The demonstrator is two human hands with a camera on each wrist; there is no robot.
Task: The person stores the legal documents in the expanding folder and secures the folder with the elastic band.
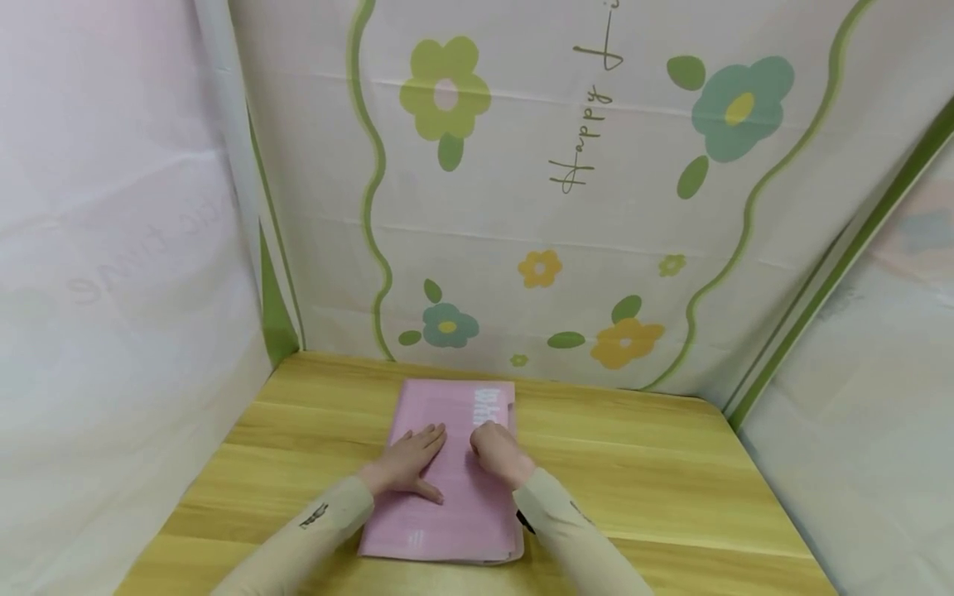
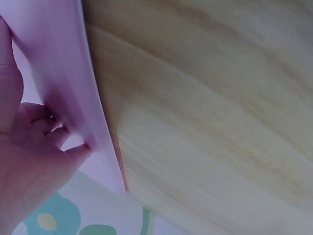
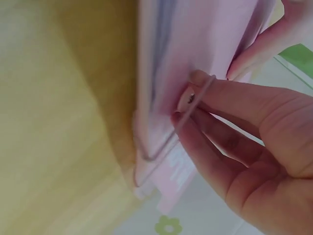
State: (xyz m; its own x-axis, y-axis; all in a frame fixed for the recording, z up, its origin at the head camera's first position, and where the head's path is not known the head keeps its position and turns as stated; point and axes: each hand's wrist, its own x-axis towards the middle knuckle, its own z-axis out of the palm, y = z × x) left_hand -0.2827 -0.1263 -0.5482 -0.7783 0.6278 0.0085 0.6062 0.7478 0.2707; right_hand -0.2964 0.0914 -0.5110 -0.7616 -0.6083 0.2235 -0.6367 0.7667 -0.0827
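Observation:
A pink document folder (image 1: 462, 517) lies on the table, its long side pointing away from me, with white lettering near its far right corner. My left hand (image 1: 410, 463) rests on the cover with its fingers straight and thumb spread. Over the right part of the cover, my right hand (image 1: 501, 454) has its fingers curled. In the right wrist view, its thumb and fingers pinch a thin elastic cord (image 3: 199, 100) beside a small round button (image 3: 186, 99). The cord loops round the folder's open edge, where layers of sheets (image 3: 164, 44) show.
The wood-grain table (image 1: 633, 472) reaches out on both sides of the folder. A white flower-printed cloth (image 1: 507, 190) hangs behind it, and pale cloth walls (image 1: 112, 290) stand left and right. A small black item (image 1: 525, 521) shows by the right cuff.

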